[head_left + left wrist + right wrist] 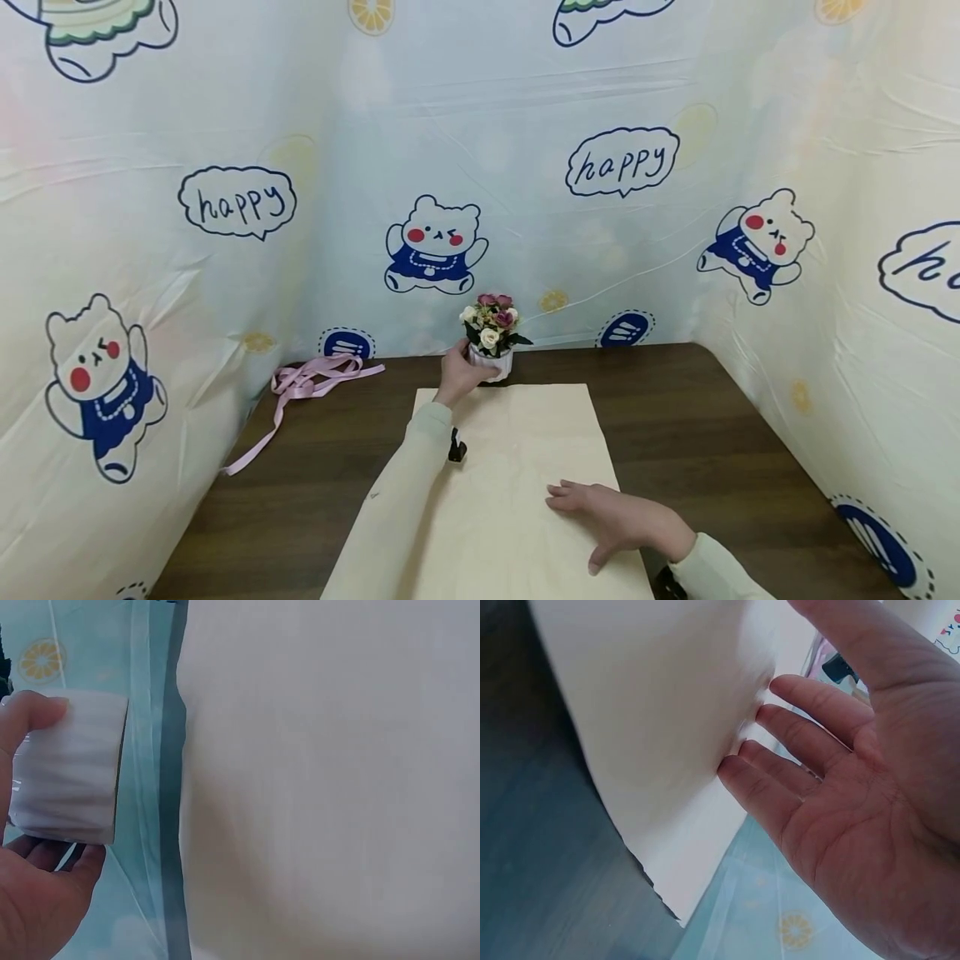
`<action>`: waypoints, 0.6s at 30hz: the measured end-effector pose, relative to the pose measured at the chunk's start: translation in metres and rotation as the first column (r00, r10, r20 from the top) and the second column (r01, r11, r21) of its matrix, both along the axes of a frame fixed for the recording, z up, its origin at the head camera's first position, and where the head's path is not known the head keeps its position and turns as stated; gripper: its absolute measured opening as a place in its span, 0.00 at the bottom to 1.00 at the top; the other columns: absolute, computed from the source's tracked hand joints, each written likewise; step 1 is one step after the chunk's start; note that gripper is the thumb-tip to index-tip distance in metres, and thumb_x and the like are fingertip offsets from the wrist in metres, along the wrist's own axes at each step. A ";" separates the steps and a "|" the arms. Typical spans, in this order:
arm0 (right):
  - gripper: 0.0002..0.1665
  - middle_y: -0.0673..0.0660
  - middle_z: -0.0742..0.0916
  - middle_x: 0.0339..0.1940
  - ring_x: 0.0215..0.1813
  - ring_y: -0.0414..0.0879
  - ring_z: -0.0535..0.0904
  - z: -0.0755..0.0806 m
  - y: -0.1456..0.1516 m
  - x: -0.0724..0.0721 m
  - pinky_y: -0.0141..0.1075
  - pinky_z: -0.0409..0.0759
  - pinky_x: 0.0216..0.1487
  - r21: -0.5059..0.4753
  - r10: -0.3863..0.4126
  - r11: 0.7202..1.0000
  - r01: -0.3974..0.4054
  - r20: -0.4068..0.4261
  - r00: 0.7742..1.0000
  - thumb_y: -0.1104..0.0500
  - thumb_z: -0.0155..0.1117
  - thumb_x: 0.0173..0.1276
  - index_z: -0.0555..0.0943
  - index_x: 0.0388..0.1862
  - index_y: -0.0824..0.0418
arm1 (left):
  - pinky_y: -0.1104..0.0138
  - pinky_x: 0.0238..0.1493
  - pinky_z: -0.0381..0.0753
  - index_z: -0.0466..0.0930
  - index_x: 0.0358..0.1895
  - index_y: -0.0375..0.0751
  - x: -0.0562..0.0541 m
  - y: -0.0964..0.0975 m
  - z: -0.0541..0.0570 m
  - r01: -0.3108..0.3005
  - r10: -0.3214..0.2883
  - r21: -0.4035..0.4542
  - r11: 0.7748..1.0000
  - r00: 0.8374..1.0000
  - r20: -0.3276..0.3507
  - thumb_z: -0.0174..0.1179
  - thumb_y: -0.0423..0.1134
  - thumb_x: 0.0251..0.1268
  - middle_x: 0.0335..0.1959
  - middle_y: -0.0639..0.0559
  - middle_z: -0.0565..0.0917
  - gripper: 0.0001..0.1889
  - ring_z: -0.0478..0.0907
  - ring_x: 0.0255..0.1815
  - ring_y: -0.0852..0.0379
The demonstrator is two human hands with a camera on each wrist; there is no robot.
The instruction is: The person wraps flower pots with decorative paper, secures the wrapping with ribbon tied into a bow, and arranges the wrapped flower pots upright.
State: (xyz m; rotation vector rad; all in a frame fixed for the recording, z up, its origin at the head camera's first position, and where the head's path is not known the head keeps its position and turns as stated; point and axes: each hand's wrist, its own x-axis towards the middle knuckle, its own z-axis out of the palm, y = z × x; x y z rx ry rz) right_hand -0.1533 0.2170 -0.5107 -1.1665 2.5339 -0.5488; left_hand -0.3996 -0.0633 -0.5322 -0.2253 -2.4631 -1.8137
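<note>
The pale sheet (517, 450) apparently lies flat already; the potted flowers (493, 323), near the bench's (712, 433) far edge, aren't yet released: left grip (467, 374) curled round the pot (500, 362), right grip (622, 518) spread-fingered, holding nothing.

Head: I am losing the near end of the pale sheet (525, 467) below | Left wrist: flowers (495, 322) are running off left | Right wrist: right hand (855, 802) is being cropped above

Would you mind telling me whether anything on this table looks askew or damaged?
Yes, slightly: in the right wrist view, one edge of the pale sheet looks jagged near a corner instead of straight. The pink ribbon also lies loosely tangled at the far left of the table. Nothing looks spilled.
</note>
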 end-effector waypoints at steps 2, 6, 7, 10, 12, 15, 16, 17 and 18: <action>0.60 0.63 0.74 0.75 0.76 0.63 0.67 0.000 -0.001 -0.002 0.47 0.70 0.72 0.008 -0.007 1.000 0.007 0.015 1.000 0.53 0.89 0.38 0.73 0.73 0.62 | 0.53 0.67 0.75 0.67 0.74 0.36 0.003 -0.001 0.002 0.012 -0.012 -0.003 1.000 1.000 -0.013 0.82 0.40 0.43 0.70 0.41 0.75 0.50 0.71 0.71 0.45; 0.60 0.62 0.73 0.76 0.77 0.62 0.66 -0.001 -0.002 -0.007 0.49 0.69 0.73 0.015 -0.013 1.000 0.013 0.051 0.999 0.53 0.89 0.40 0.72 0.74 0.61 | 0.53 0.66 0.76 0.69 0.73 0.38 0.009 -0.004 0.006 0.022 -0.023 -0.029 0.999 0.999 -0.040 0.82 0.40 0.44 0.68 0.42 0.77 0.48 0.75 0.68 0.45; 0.59 0.62 0.72 0.76 0.77 0.62 0.65 -0.001 -0.003 -0.008 0.49 0.68 0.73 0.015 -0.017 1.000 0.016 0.064 0.998 0.54 0.89 0.41 0.72 0.74 0.61 | 0.53 0.65 0.77 0.70 0.73 0.39 0.010 -0.004 0.007 0.021 -0.023 -0.036 0.999 0.999 -0.042 0.82 0.40 0.44 0.67 0.43 0.78 0.47 0.75 0.67 0.45; 0.59 0.61 0.72 0.77 0.78 0.61 0.64 -0.001 -0.004 -0.011 0.50 0.67 0.74 0.011 -0.024 1.000 0.023 0.090 0.996 0.53 0.88 0.42 0.71 0.75 0.61 | 0.53 0.64 0.78 0.71 0.72 0.42 0.014 -0.007 0.009 0.015 -0.018 -0.062 0.998 0.998 -0.052 0.82 0.41 0.44 0.64 0.45 0.80 0.46 0.77 0.65 0.47; 0.59 0.61 0.72 0.77 0.78 0.62 0.64 0.000 -0.004 -0.013 0.52 0.67 0.74 0.006 -0.024 1.000 0.024 0.101 0.995 0.54 0.88 0.42 0.71 0.75 0.61 | 0.54 0.64 0.78 0.72 0.71 0.43 0.016 -0.008 0.009 0.014 -0.019 -0.079 0.997 0.998 -0.059 0.82 0.42 0.43 0.63 0.47 0.80 0.46 0.78 0.64 0.48; 0.59 0.62 0.72 0.77 0.78 0.62 0.64 0.000 -0.005 -0.014 0.53 0.67 0.73 0.004 -0.020 1.000 0.020 0.100 0.995 0.54 0.88 0.42 0.71 0.75 0.62 | 0.54 0.64 0.78 0.73 0.69 0.43 0.020 -0.010 0.012 0.020 -0.027 -0.096 0.995 0.997 -0.073 0.83 0.42 0.42 0.62 0.47 0.81 0.45 0.78 0.63 0.48; 0.59 0.62 0.72 0.77 0.78 0.62 0.64 0.000 -0.005 -0.015 0.54 0.66 0.73 0.005 -0.022 1.000 0.021 0.101 0.995 0.54 0.88 0.42 0.71 0.75 0.62 | 0.54 0.64 0.78 0.74 0.69 0.43 0.022 -0.010 0.013 0.025 -0.033 -0.100 0.995 0.996 -0.077 0.83 0.42 0.41 0.62 0.47 0.81 0.45 0.78 0.63 0.48; 0.59 0.62 0.72 0.77 0.78 0.62 0.64 0.000 -0.006 -0.015 0.54 0.66 0.73 0.006 -0.021 1.000 0.020 0.099 0.995 0.54 0.88 0.42 0.71 0.75 0.62 | 0.53 0.64 0.78 0.74 0.69 0.43 0.023 -0.011 0.014 0.031 -0.039 -0.102 0.994 0.996 -0.083 0.83 0.42 0.41 0.62 0.47 0.82 0.45 0.78 0.63 0.48; 0.59 0.62 0.72 0.77 0.78 0.62 0.64 0.000 -0.006 -0.016 0.55 0.66 0.73 0.005 -0.023 1.000 0.022 0.103 0.994 0.54 0.88 0.42 0.71 0.75 0.62 | 0.53 0.64 0.78 0.75 0.68 0.43 0.025 -0.011 0.015 0.036 -0.045 -0.101 0.994 0.995 -0.089 0.83 0.42 0.41 0.62 0.47 0.82 0.45 0.78 0.62 0.48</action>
